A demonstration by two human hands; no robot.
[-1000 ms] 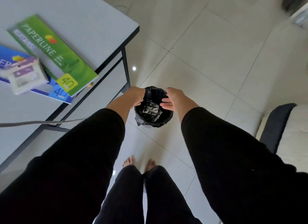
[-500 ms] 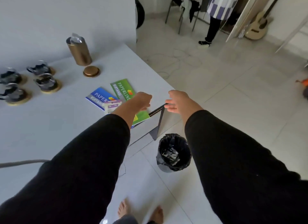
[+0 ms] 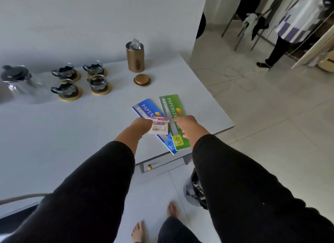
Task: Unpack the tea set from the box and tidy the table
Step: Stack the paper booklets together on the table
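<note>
Two hands over the near right corner of the grey desk (image 3: 54, 134), black sleeves. Left hand (image 3: 141, 125) closed around the left edge of a small white-and-purple packet (image 3: 160, 128), which sits over the booklets; fingers hidden under it, so whether it is lifted or lying flat can't be told. Right hand (image 3: 186, 124) knuckles-up just right of the packet, over the green booklet (image 3: 173, 119); fingers curled under, cannot tell if it grips anything. Blue booklet (image 3: 147, 109) lies partly under the green one, both hanging slightly past the desk edge.

Tea set out on the desk, far left: glass teapot (image 3: 17, 80) with black lid, four glass cups (image 3: 81, 80) with black holders, each on a round wooden coaster, grouped two by two. Gold canister (image 3: 135, 57) upright behind them to the right, its gold lid (image 3: 142, 80) flat on the desk just in front. Black-lined bin (image 3: 194, 190) on the floor under the desk corner, partly hidden by the right sleeve. Bare feet at bottom. Another person stands far right in the background.
</note>
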